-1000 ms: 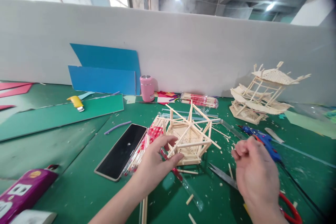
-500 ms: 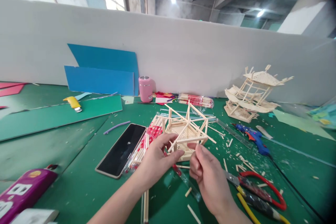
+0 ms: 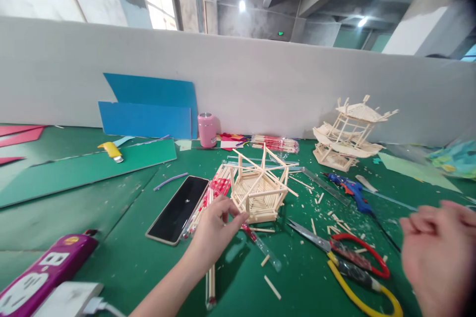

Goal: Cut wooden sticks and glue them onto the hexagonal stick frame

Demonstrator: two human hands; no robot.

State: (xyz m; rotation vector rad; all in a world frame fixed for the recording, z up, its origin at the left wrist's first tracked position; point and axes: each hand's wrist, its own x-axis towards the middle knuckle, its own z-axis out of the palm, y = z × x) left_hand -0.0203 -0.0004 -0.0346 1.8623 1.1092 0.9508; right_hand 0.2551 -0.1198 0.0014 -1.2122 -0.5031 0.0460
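In the head view a small hexagonal wooden stick frame (image 3: 260,218) stands on the green table, with a slatted floor, upright posts and sticks crossing at the top. My left hand (image 3: 219,228) is at its near left corner, thumb and fingers closed on the lower edge; the fingertips are partly hidden. Far to the right, my right hand (image 3: 439,252) is raised and smeared by motion, its fingers seemingly curled. It is apart from the frame, nearest the scissors (image 3: 345,252) with red and yellow handles and the blue glue gun (image 3: 351,193).
A finished stick pagoda (image 3: 345,138) stands at the back right. Left of the frame lie a phone (image 3: 178,210) and bagged sticks (image 3: 219,183). A pink cup (image 3: 207,131), yellow cutter (image 3: 111,151) and purple power strip (image 3: 48,267) are farther out. Stick offcuts litter the table.
My right hand has left the front of the stick frame and swung far to the right, uncovering the scissors. My left hand stays at the frame's left corner. The view has shifted slightly.
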